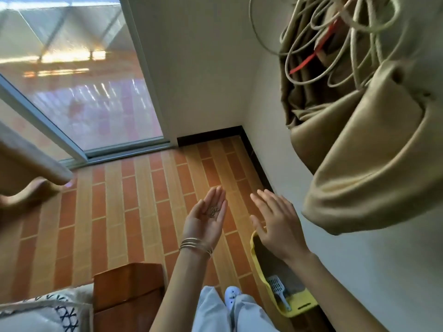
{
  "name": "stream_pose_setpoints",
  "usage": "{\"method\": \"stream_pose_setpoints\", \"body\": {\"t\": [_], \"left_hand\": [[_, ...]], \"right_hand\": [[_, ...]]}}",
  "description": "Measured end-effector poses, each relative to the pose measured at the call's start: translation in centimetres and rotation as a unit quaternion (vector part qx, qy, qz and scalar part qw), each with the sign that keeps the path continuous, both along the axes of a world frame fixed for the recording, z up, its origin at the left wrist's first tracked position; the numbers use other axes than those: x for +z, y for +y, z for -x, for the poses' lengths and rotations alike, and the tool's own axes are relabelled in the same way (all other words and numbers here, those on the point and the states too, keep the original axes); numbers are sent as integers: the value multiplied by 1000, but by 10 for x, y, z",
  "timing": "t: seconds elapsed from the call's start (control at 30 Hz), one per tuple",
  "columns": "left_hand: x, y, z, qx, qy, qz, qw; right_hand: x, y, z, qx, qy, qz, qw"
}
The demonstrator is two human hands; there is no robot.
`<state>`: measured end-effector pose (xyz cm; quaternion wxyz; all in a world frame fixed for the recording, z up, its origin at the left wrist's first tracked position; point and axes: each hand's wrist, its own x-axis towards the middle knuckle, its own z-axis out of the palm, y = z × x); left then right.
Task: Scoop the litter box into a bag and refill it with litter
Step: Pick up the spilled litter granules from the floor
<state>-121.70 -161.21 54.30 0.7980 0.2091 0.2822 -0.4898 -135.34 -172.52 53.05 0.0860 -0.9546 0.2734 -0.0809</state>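
Orange and tan floor tiles [134, 200] laid like bricks fill the middle of my view, running up to a sliding glass door [91, 92] on the left and a white wall [203, 68] with a dark skirting strip at the far corner. From where I watch, the left hand [206, 219] is raised palm up with its fingers straight and held together, and a small pinch of dark litter grains [215, 211] lies in the hollow of the palm. Thin metal bangles [195, 245] ring that wrist. My right hand [275, 224] hovers just beside it, palm down, fingers spread and relaxed, holding nothing. Below the right forearm the yellow litter box [297, 304] sits on the floor against the right-hand wall, and a pale slotted scoop [279, 292] lies inside it near the close end; I can see only part of the box's dark inside, so I cannot tell how much litter it holds. Pale trousers [211, 312] and a white shoe [232, 297] show at the bottom edge. At the lower left a brown wooden piece of furniture [127, 291] stands beside a patterned cushion [48, 312]. Up on the right a beige curtain [371, 152] hangs bunched against the wall, with looped pale cords [335, 32] above it.
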Motion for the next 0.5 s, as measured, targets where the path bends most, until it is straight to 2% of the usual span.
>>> {"method": "stream_pose_setpoints", "body": {"t": [0.27, 0.5], "left_hand": [[63, -10, 8, -120, -30, 11, 992], [74, -24, 26, -294, -64, -8, 954]], "right_hand": [[56, 11, 26, -96, -7, 11, 995], [62, 48, 70, -255, -14, 14, 967]]}}
